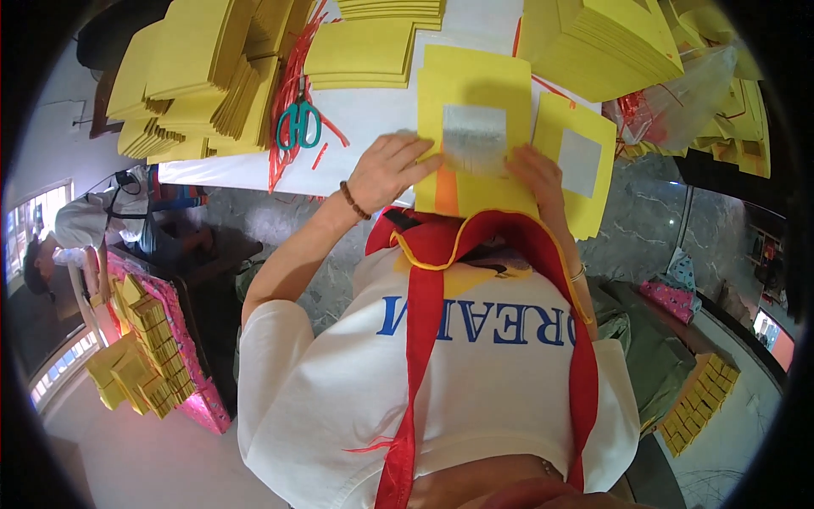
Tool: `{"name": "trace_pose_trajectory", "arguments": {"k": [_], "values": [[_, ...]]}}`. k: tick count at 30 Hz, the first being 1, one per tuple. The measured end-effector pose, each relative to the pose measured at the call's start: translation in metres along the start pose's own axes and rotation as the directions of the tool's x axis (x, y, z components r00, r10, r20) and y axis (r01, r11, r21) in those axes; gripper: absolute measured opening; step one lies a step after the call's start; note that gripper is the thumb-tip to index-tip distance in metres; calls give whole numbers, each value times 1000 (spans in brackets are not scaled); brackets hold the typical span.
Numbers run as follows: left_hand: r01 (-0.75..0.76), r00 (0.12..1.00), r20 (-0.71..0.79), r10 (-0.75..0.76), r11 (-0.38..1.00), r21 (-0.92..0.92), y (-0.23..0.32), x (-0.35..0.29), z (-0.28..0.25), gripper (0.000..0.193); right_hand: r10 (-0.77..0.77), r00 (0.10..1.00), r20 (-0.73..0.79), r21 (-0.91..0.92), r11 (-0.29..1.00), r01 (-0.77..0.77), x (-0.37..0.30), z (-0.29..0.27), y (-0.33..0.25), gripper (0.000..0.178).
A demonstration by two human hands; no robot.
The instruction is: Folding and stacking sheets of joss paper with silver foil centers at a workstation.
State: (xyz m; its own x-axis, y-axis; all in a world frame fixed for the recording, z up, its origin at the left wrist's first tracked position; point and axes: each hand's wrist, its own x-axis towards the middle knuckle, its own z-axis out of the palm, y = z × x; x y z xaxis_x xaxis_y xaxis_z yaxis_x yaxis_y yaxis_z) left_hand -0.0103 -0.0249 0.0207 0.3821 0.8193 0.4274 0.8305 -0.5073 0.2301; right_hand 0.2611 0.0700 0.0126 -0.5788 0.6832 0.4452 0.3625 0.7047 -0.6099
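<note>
my left hand [386,172] flat on yellow paper sheet [475,136] at white table [373,110] edge, fingers spread, pressing, not gripping. my right hand [536,174] on sheet's right side, fingers look loosely curled, grip unclear. silver foil square [474,140] at sheet centre. teal scissors [297,123] left, near red strings [288,85].

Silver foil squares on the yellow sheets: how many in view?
2. One silver square is on the yellow sheet under both hands, left hand and right hand at its edges. The other square is on the sheet to the right. Stacked sheets may hide more.
</note>
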Motion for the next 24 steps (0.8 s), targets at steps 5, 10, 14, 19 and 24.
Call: {"name": "trace_pose_trajectory", "arguments": {"k": [5, 10, 14, 19, 24], "values": [[121, 987, -78, -143, 964, -236, 1, -2, 10, 29, -3, 970, 244, 189, 981, -44, -1, -3, 16, 31], [620, 773, 136, -620, 692, -370, -4, 22, 15, 21, 550, 807, 216, 318, 741, -591, 14, 15, 12, 34], [717, 620, 228, -751, 424, -553, -17, 33, 33, 31, 684, 719, 127, 355, 645, -676, 39, 12, -10, 43], [718, 565, 252, -786, 319, -618, -29, 26, 57, 26, 614, 788, 36, 260, 756, -601, 41, 18, 0, 42], [686, 481, 353, -803, 93, -722, -27, 34, 54, 17, 646, 761, 53, 271, 724, -634, 41, 23, 7, 37]]}}
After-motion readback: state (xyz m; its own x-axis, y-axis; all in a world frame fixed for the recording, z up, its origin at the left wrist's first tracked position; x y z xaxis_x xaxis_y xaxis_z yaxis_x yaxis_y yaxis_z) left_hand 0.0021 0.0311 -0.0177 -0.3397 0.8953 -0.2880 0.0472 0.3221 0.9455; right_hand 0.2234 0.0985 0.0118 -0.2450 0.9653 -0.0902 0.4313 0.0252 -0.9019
